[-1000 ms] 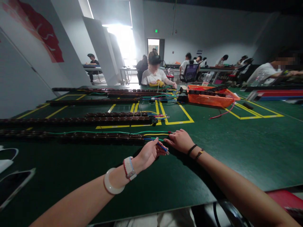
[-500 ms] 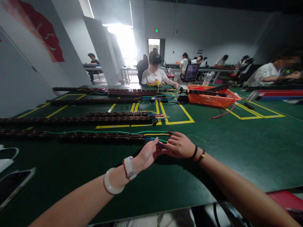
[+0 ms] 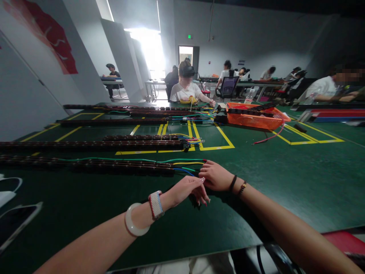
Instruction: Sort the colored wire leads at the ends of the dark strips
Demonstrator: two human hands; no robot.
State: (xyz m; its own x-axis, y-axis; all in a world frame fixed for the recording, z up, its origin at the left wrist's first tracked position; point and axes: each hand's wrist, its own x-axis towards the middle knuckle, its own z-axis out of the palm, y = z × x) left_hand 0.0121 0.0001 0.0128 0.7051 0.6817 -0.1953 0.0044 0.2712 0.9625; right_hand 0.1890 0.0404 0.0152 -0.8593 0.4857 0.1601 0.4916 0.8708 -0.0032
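A long dark wire bundle [image 3: 119,164] lies along the table, and its loose ends point right: a green wire [image 3: 182,159], a yellow wire [image 3: 186,163] and a blue wire [image 3: 182,170]. My right hand [image 3: 216,176] is closed over the ends of these wires; its palm side is hidden. Just left of it and lower is my left hand [image 3: 188,189], palm down, its fingers drooping and apart, with nothing visible in them. The thumb of the left hand comes close to the right hand; I cannot tell whether they touch.
More dark wire bundles [image 3: 142,144] lie behind on the green table [image 3: 285,182], marked with yellow tape [image 3: 219,147]. An orange basket [image 3: 256,121] stands at the back right. A phone [image 3: 19,224] lies at the left edge. A person [image 3: 186,91] sits opposite.
My left hand has turned from palm up to palm down and come off the blue wire. The right hand stays at the wire ends.
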